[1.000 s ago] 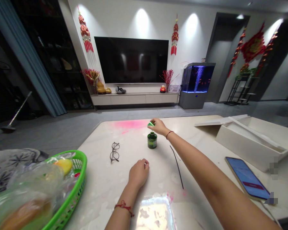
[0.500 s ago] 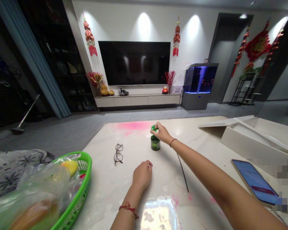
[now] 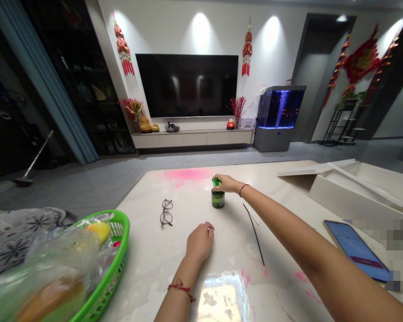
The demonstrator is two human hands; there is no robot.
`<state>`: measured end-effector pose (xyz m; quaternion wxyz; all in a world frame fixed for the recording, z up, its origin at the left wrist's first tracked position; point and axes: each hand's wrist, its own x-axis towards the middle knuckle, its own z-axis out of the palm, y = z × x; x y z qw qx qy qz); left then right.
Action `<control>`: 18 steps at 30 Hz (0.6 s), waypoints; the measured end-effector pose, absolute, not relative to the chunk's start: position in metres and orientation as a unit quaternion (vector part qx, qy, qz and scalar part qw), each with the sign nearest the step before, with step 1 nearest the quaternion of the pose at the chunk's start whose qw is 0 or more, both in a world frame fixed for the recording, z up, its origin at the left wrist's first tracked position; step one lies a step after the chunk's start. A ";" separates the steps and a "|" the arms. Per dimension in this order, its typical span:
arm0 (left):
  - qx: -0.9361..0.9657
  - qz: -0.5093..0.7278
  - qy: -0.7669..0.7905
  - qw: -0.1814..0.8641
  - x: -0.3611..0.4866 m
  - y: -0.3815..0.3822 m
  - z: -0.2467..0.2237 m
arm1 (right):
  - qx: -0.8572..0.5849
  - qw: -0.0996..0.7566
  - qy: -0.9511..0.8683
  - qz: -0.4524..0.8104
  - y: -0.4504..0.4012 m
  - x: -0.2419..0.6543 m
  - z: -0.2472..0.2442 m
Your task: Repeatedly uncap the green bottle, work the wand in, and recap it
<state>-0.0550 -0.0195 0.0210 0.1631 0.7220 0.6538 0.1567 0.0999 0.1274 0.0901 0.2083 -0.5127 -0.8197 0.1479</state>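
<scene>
My right hand [image 3: 224, 183] is closed around a shiny green lid [image 3: 216, 182], its fingers and thumb on the lid's sides. Directly beneath stands a dark green glass jar [image 3: 218, 200], upright on the table; the lid sits at its mouth. The fingers partly cover where the two meet. Nearer to me, my left hand [image 3: 200, 241] rests on the tabletop with its fingers curled in, and nothing shows in it. A thin black stick [image 3: 256, 237] lies to the right of the jar, with a paler thin piece beside it.
Eyeglasses [image 3: 166, 213] lie left of the jar on the pale table [image 3: 144, 264]. A green basket [image 3: 122, 250] of bagged food stands at the left edge. On the right are a phone [image 3: 356, 250] and an open white box [image 3: 359, 192].
My right hand has come down slightly with the green lid, from just above the jar onto its top. The left hand stays in place. The view has tilted a little.
</scene>
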 end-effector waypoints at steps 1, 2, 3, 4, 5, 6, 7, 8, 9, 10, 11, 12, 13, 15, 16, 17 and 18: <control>0.723 0.158 0.653 0.161 -0.055 -0.019 0.020 | -0.516 0.207 -0.817 0.150 0.126 0.100 0.086; 0.724 0.159 0.652 0.159 -0.055 -0.019 0.020 | -0.520 0.210 -0.814 0.152 0.124 0.100 0.082; 0.725 0.158 0.652 0.157 -0.055 -0.019 0.019 | -0.523 0.216 -0.810 0.154 0.122 0.101 0.078; 0.725 0.156 0.653 0.156 -0.054 -0.019 0.019 | -0.526 0.227 -0.805 0.155 0.121 0.101 0.075; 0.724 0.154 0.654 0.154 -0.054 -0.019 0.019 | -0.528 0.237 -0.801 0.155 0.120 0.101 0.072; 0.724 0.152 0.656 0.153 -0.053 -0.019 0.019 | -0.530 0.245 -0.797 0.156 0.119 0.101 0.070; 0.723 0.152 0.657 0.151 -0.053 -0.019 0.019 | -0.531 0.251 -0.794 0.156 0.118 0.101 0.069; 0.722 0.152 0.658 0.149 -0.052 -0.020 0.020 | -0.532 0.253 -0.793 0.156 0.117 0.101 0.068; 0.722 0.154 0.659 0.148 -0.052 -0.020 0.020 | -0.533 0.252 -0.793 0.155 0.115 0.101 0.068; 0.720 0.156 0.660 0.147 -0.051 -0.020 0.020 | -0.534 0.250 -0.793 0.154 0.112 0.101 0.069; 0.717 0.159 0.662 0.148 -0.051 -0.020 0.020 | -0.532 0.250 -0.794 0.154 0.109 0.100 0.070; 0.711 0.164 0.666 0.151 -0.051 -0.021 0.020 | -0.528 0.249 -0.797 0.156 0.105 0.101 0.071; 0.703 0.174 0.672 0.155 -0.050 -0.020 0.019 | -0.521 0.249 -0.801 0.160 0.100 0.101 0.072; 0.682 0.213 0.680 0.165 -0.050 -0.018 0.016 | -0.497 0.248 -0.813 0.174 0.088 0.102 0.074; 0.670 0.242 0.680 0.171 -0.050 -0.017 0.014 | -0.482 0.249 -0.820 0.183 0.082 0.102 0.075; 0.659 0.274 0.677 0.179 -0.049 -0.015 0.012 | -0.462 0.250 -0.828 0.195 0.074 0.103 0.076; 0.649 0.305 0.670 0.190 -0.048 -0.012 0.009 | -0.443 0.250 -0.835 0.207 0.067 0.103 0.077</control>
